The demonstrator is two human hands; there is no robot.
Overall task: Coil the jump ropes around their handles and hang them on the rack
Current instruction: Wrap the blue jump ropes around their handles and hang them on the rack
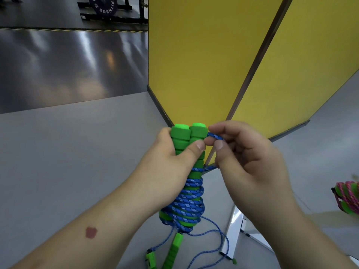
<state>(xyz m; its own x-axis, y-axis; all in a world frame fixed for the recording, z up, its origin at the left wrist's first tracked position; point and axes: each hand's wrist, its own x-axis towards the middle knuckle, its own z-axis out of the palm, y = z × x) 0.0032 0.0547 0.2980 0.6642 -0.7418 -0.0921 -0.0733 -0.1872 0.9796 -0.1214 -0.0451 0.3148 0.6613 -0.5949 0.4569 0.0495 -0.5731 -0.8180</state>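
Your left hand [171,152] grips the paired green handles [189,136] at centre; your right hand [246,154] pinches the soft, limp blue rope [191,200] just right. Keep it taut.

Only one piece of lettering can be read: a dark round sign [105,5] at the top edge of the view, mounted on a black frame [124,16] standing on the floor, carries white letters spelling "FITNESS" along its curved rim. Its remaining characters are cut off or too blurred to read.
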